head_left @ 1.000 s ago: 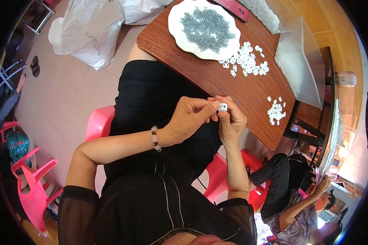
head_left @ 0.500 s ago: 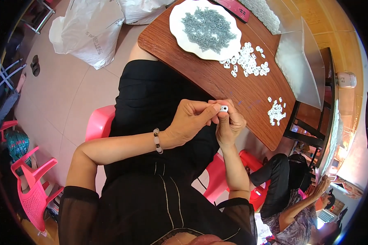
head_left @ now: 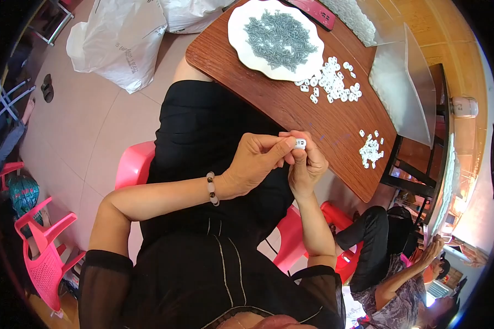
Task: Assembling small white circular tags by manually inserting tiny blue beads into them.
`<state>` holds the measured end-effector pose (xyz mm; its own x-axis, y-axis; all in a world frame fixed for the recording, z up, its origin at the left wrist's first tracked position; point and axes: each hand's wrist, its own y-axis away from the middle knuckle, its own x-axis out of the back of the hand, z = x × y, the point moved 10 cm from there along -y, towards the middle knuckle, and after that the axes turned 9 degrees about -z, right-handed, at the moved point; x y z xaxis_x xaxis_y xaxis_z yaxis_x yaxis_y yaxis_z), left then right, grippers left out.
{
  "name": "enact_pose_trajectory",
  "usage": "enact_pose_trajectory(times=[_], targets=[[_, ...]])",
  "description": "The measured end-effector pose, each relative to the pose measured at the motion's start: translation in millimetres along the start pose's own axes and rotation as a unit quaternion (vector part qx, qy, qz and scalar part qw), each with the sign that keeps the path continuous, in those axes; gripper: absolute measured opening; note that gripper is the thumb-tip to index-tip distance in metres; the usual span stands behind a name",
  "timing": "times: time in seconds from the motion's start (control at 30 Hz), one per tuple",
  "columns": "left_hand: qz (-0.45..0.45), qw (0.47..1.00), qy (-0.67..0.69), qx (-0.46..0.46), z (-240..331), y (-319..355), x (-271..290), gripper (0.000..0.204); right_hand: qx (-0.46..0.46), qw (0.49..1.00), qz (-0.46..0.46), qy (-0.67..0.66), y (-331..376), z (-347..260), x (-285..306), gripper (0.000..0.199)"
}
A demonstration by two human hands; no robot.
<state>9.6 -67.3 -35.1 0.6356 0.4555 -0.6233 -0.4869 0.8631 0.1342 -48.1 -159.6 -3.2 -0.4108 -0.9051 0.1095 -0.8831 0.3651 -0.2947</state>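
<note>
Over my lap, close to the table's near edge, my two hands meet around a small white plastic piece (head_left: 300,143) with dark holes in its face. My left hand (head_left: 258,162), a beaded bracelet at its wrist, pinches the piece's left side between thumb and fingers. From the other side, my right hand (head_left: 307,164) grips it with the thumb below and fingers behind. Both hands are closed, and the fingers hide part of the piece. Similar white pieces lie in a larger pile (head_left: 333,81) and a smaller pile (head_left: 371,152) on the wooden table (head_left: 291,107).
A scalloped white plate (head_left: 237,33) holds many grey screw-like pins (head_left: 280,41). Beyond are a clear-walled bin (head_left: 400,93) of white parts and a pink case (head_left: 319,13). White sacks (head_left: 121,44) and a pink chair (head_left: 46,268) stand left. Another person's arm (head_left: 406,274) shows at lower right.
The white piece has turned slightly in my fingers, so its holes show differently. My right hand has shifted a little up and left. The piles look unchanged.
</note>
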Motion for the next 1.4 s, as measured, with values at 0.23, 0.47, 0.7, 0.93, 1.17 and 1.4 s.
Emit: enact_pose_trajectory(times=[0.23, 0.47, 0.7, 0.93, 1.17, 1.4], targets=[[0.016, 1.000, 0.013, -0.012, 0, 1, 2, 0.027, -0.005, 1.000, -0.021, -0.014, -2, -1, -3, 0.046], [0.014, 0.999, -0.016, -0.033, 4, -2, 4, 0.026, 0.007, 0.999, -0.041, -0.006, -5, -2, -4, 0.057], [0.011, 0.997, -0.057, -0.054, 10, -3, 4, 0.025, 0.001, 0.998, -0.062, -0.009, -7, -2, -4, 0.061], [0.002, 0.996, -0.074, -0.055, 9, -6, 5, 0.025, -0.016, 0.997, -0.074, -0.027, -9, -6, -6, 0.053], [-0.005, 0.992, -0.104, -0.067, 12, -6, 4, 0.025, 0.010, 0.996, -0.083, 0.004, -13, -16, -6, 0.045], [-0.012, 0.995, -0.094, -0.043, 8, -10, -1, 0.028, 0.000, 0.998, -0.056, 0.023, -12, -24, 9, 0.037]])
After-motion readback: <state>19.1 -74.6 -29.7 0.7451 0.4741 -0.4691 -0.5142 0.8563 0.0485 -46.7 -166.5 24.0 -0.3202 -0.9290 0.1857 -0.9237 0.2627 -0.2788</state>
